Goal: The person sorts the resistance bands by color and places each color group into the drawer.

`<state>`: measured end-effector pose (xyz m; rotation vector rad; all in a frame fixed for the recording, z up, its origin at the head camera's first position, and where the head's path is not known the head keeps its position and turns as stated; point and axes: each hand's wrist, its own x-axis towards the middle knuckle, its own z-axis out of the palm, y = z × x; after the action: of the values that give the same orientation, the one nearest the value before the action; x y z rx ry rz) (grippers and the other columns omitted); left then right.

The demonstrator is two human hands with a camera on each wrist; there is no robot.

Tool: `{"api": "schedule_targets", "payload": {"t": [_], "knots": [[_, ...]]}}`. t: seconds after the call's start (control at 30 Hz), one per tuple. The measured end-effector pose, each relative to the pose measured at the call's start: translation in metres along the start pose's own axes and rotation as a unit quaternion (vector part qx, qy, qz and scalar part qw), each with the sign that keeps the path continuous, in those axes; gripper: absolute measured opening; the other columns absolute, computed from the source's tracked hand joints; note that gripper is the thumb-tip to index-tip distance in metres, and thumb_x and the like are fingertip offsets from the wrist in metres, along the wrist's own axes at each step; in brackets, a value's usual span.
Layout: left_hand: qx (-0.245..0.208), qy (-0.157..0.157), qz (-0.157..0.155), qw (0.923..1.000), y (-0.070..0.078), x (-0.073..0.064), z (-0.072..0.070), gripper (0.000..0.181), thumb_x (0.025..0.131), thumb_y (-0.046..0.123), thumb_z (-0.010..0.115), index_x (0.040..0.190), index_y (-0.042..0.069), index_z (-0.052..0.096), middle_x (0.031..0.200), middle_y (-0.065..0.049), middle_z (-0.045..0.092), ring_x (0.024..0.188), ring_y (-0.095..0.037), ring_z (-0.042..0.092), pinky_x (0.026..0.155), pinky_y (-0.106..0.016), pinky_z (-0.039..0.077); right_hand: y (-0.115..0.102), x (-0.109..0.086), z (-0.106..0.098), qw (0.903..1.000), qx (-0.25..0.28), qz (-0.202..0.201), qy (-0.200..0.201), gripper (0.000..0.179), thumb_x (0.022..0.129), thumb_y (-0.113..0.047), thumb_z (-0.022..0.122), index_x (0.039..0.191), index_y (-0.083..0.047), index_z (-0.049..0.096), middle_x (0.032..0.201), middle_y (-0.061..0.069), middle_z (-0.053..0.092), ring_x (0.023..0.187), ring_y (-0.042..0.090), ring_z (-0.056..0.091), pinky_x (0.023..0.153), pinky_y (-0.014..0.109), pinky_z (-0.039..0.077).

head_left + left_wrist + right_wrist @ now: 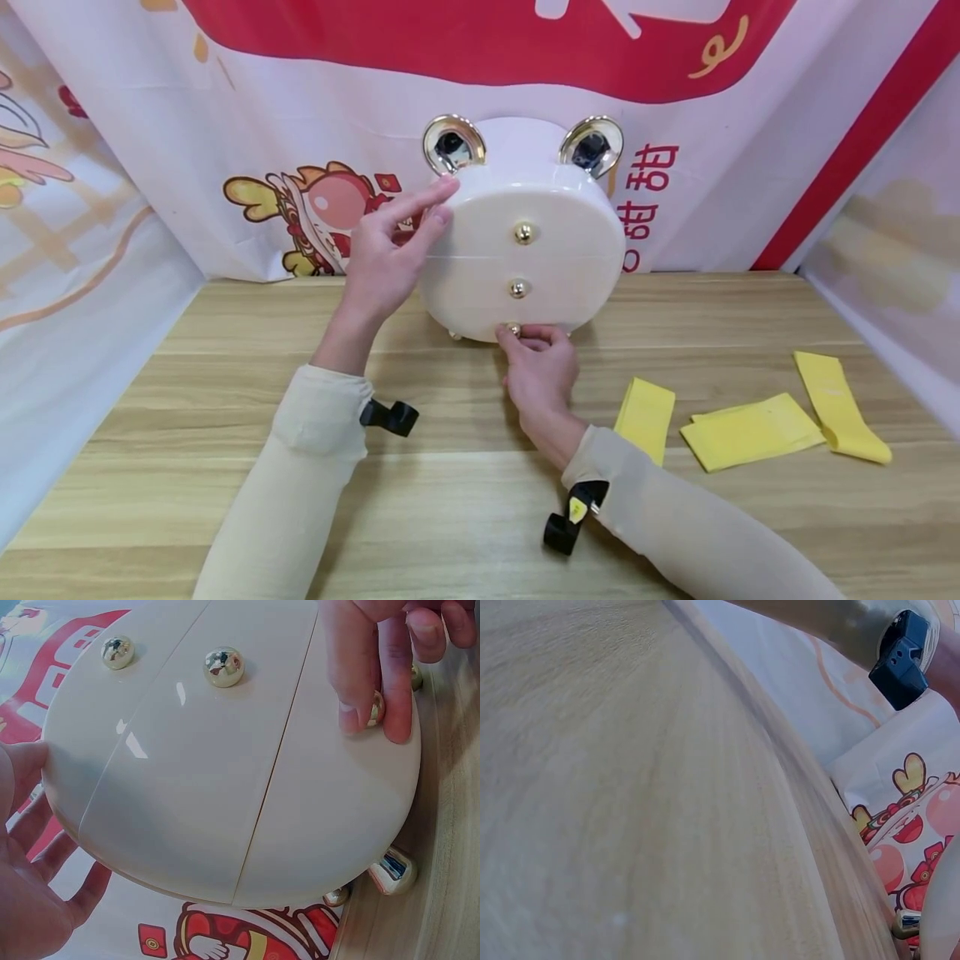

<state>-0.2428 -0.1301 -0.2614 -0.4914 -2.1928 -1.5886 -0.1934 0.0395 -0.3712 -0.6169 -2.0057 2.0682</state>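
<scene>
A glossy white round drawer box (468, 279) stands upright on the wooden table, its front split by two seams into three sections. Each section bears a round gold knob, such as the top knob (524, 232) and middle knob (519, 288). My right hand (543, 367) pinches the bottom knob (376, 709) between thumb and fingers. On the box's upper left edge rests my left hand (390, 250), its fingers extended along the side. The lowest section sits flush with the others in the left wrist view. The right wrist view misses my right hand and shows mostly tabletop.
Two gold-rimmed ears (453, 143) rise from the box top, and small gold feet (393, 870) hold it off the table (450, 517). Folded yellow strips (752, 431) lie at the right. A printed cloth (375, 108) hangs close behind the box.
</scene>
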Motion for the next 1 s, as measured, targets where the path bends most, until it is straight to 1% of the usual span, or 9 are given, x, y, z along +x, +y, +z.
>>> {"api": "schedule_targets", "payload": {"t": [0.13, 0.3, 0.43, 0.57, 0.63, 0.8, 0.93, 1.0], "knots": [[-0.001, 0.001, 0.002, 1.0000, 0.0009, 0.0004, -0.0004, 0.033, 0.106, 0.035, 0.066, 0.138, 0.030, 0.072, 0.151, 0.018, 0.063, 0.136, -0.005, 0.059, 0.107, -0.040, 0.056, -0.0011, 0.0004, 0.0003, 1.0000, 0.000, -0.002, 0.001, 0.029, 0.090, -0.024, 0.087, 0.108, -0.011, 0.068, 0.093, 0.004, 0.072, 0.048, 0.016, 0.057, 0.043, 0.026, 0.048], [0.000, 0.002, 0.000, 1.0000, 0.0007, 0.0002, 0.0000, 0.033, 0.106, 0.035, 0.067, 0.138, 0.031, 0.072, 0.151, 0.018, 0.063, 0.134, -0.005, 0.060, 0.104, -0.036, 0.057, -0.0009, 0.0003, 0.0002, 1.0000, -0.001, 0.000, 0.002, 0.027, 0.091, -0.024, 0.086, 0.107, -0.012, 0.068, 0.092, 0.004, 0.072, 0.049, 0.018, 0.058, 0.044, 0.027, 0.050], [0.001, 0.001, -0.004, 1.0000, -0.0007, -0.0005, 0.0005, 0.033, 0.106, 0.035, 0.067, 0.138, 0.031, 0.072, 0.151, 0.018, 0.063, 0.136, -0.005, 0.059, 0.105, -0.037, 0.057, 0.0005, 0.0000, -0.0002, 1.0000, -0.002, 0.003, 0.001, 0.026, 0.091, -0.023, 0.085, 0.108, -0.012, 0.069, 0.093, 0.004, 0.072, 0.055, 0.020, 0.061, 0.046, 0.028, 0.051], [-0.001, 0.000, -0.008, 1.0000, -0.0023, -0.0013, 0.0009, 0.033, 0.106, 0.036, 0.067, 0.138, 0.031, 0.072, 0.151, 0.018, 0.063, 0.137, -0.004, 0.058, 0.107, -0.036, 0.057, 0.0021, -0.0005, -0.0007, 1.0000, -0.003, 0.004, 0.000, 0.026, 0.091, -0.022, 0.085, 0.108, -0.012, 0.069, 0.093, 0.003, 0.072, 0.067, 0.023, 0.066, 0.048, 0.029, 0.053], [-0.002, 0.000, -0.009, 1.0000, -0.0029, -0.0015, 0.0011, 0.033, 0.106, 0.036, 0.067, 0.138, 0.031, 0.072, 0.151, 0.018, 0.063, 0.138, -0.003, 0.058, 0.107, -0.034, 0.057, 0.0030, -0.0005, -0.0011, 1.0000, -0.002, 0.003, -0.001, 0.026, 0.091, -0.022, 0.085, 0.108, -0.012, 0.069, 0.093, 0.003, 0.073, 0.068, 0.023, 0.066, 0.048, 0.028, 0.053], [-0.002, -0.001, -0.005, 1.0000, -0.0024, -0.0008, 0.0010, 0.033, 0.105, 0.036, 0.067, 0.138, 0.031, 0.072, 0.151, 0.018, 0.063, 0.139, -0.002, 0.057, 0.108, -0.036, 0.056, 0.0035, 0.0003, -0.0018, 1.0000, 0.000, -0.007, -0.001, 0.024, 0.090, -0.021, 0.085, 0.106, -0.011, 0.070, 0.091, 0.003, 0.074, 0.067, 0.023, 0.067, 0.047, 0.026, 0.051], [-0.002, 0.001, -0.002, 1.0000, -0.0008, 0.0005, 0.0004, 0.033, 0.105, 0.036, 0.067, 0.138, 0.031, 0.072, 0.151, 0.018, 0.063, 0.138, -0.003, 0.058, 0.109, -0.038, 0.056, 0.0020, 0.0001, -0.0008, 0.9999, 0.001, -0.014, 0.002, 0.023, 0.090, -0.021, 0.085, 0.105, -0.011, 0.070, 0.090, 0.003, 0.073, 0.073, 0.025, 0.069, 0.048, 0.026, 0.051], [-0.001, 0.002, -0.001, 1.0000, -0.0003, 0.0007, 0.0001, 0.033, 0.105, 0.036, 0.067, 0.138, 0.031, 0.072, 0.151, 0.018, 0.063, 0.137, -0.004, 0.058, 0.108, -0.039, 0.056, 0.0017, 0.0002, 0.0002, 0.9999, 0.006, -0.014, 0.003, 0.023, 0.090, -0.021, 0.085, 0.105, -0.011, 0.070, 0.089, 0.002, 0.073, 0.071, 0.024, 0.068, 0.048, 0.027, 0.052]]}}
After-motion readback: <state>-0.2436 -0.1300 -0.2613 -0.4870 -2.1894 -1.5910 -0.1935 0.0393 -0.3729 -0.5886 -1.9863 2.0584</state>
